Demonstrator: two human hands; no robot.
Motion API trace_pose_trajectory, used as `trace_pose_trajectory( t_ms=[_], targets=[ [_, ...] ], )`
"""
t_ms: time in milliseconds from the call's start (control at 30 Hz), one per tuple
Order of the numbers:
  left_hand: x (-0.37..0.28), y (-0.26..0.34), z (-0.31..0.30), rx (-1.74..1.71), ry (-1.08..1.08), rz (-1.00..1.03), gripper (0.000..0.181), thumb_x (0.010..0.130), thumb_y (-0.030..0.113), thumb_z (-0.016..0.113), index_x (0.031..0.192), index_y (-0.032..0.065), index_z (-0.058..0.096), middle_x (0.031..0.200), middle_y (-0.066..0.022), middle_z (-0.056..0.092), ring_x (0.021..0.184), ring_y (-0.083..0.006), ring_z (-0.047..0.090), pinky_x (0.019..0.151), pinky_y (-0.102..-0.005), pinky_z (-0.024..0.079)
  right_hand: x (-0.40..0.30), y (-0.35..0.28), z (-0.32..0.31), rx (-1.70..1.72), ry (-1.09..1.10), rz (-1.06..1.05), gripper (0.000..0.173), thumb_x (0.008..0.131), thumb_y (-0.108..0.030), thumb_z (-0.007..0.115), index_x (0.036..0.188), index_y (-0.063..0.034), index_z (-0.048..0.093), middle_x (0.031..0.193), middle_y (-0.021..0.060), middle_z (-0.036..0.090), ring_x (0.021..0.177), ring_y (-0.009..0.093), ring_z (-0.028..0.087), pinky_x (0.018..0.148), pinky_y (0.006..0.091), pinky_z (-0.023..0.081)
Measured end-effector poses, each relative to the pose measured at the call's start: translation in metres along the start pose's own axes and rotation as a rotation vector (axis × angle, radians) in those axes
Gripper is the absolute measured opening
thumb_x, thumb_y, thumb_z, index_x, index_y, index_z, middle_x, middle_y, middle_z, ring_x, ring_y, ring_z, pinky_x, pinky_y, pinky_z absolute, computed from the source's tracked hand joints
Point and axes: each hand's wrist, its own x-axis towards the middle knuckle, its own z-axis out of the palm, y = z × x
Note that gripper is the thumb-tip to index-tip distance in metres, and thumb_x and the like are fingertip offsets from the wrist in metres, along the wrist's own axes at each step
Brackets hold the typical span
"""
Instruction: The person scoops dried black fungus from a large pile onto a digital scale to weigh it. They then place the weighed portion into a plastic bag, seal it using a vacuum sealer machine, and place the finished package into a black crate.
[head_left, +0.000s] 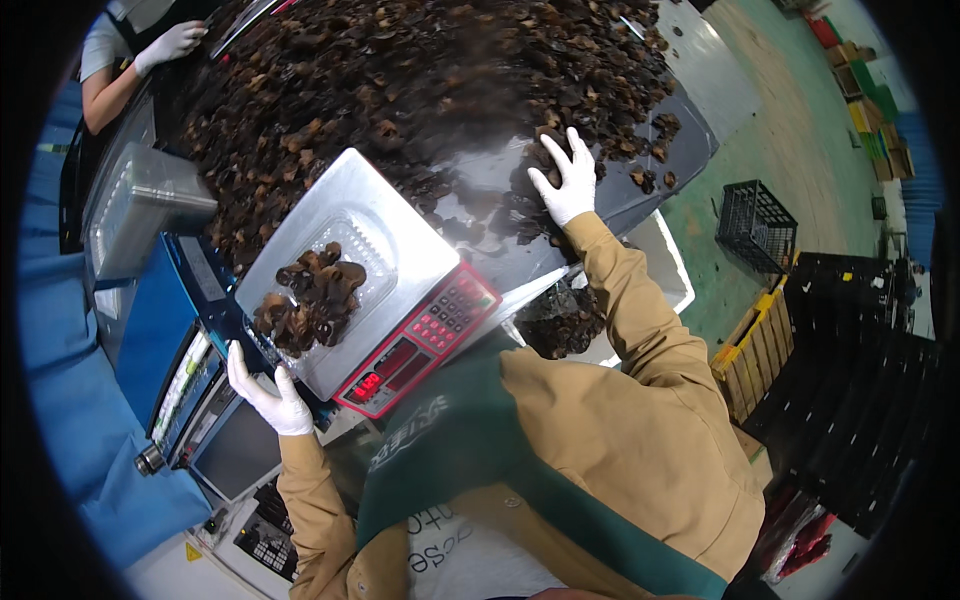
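Observation:
A digital weighing scale (420, 255) with a steel platform and a lit red display stands before me. On it lies a clear plastic tray (382, 266) with a clump of dark brown wood-ear-like fungus (322, 296). My left hand (270, 394), white-gloved, is beside the scale's lower left corner, fingers apart, holding nothing. Above the grey table's near right part is my right hand (568, 180), also gloved, fingers spread next to scattered dark pieces; nothing is seen in its grasp. A large heap of the same pieces (420, 82) covers much of the table.
Stacked clear plastic trays (150, 195) and a blue machine (154, 315) stand at the left. Another person's gloved hand (172, 45) is at the upper left. A white foam box (679, 274) holding dark pieces sits below the table edge; a black crate (756, 225) stands on the floor.

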Motion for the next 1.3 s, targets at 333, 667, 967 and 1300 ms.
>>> trace_pose_trajectory(
  t_ms=[333, 667, 967, 1300],
  targets=[
    [-0.007, 0.002, 0.004, -0.034, 0.046, -0.107, 0.06, 0.088, 0.022, 0.062, 0.14, 0.0014, 0.04, 0.138, -0.0173, 0.041, 0.129, -0.0323, 0.039, 0.11, -0.0404, 0.029, 0.042, -0.034, 0.016, 0.197, -0.308, -0.067, 0.039, 0.068, -0.003, 0.07, 0.103, -0.018, 0.067, 0.111, 0.0069, 0.057, 0.103, 0.026, 0.059, 0.086, 0.0338, 0.051],
    [0.001, 0.015, 0.017, -0.032, -0.103, -0.042, 0.101, 0.066, 0.042, 0.082, 0.145, 0.0024, 0.033, 0.144, -0.0215, 0.036, 0.135, -0.0377, 0.033, 0.113, -0.0453, 0.027, 0.056, -0.218, -0.021, 1.358, -0.704, 0.038, 0.03, 0.077, -0.002, 0.065, 0.107, -0.0012, 0.061, 0.113, 0.0088, 0.062, 0.09, 0.017, 0.066, 0.078, 0.0305, 0.056],
    [0.013, 0.016, 0.03, 0.077, -0.26, -0.045, 0.123, 0.055, 0.051, 0.085, 0.148, 0.0005, 0.024, 0.15, -0.0237, 0.029, 0.14, -0.0393, 0.027, 0.115, -0.0515, 0.017, 0.005, -0.279, 0.005, 0.652, -0.61, -0.74, 0.051, 0.071, -0.008, 0.063, 0.122, -0.0092, 0.058, 0.133, 0.0195, 0.05, 0.118, 0.038, 0.051, 0.1, 0.0476, 0.042],
    [0.045, 0.036, 0.031, 0.086, -0.301, 0.15, 0.122, 0.057, 0.059, 0.081, 0.148, 0.0012, 0.026, 0.151, -0.0248, 0.028, 0.141, -0.0417, 0.023, 0.115, -0.0537, 0.013, 0.032, -0.278, -0.024, 0.442, -0.65, -0.799, 0.074, 0.072, -0.025, 0.072, 0.141, -0.014, 0.045, 0.133, 0.0196, 0.051, 0.124, 0.036, 0.049, 0.106, 0.0468, 0.037]
  ],
)
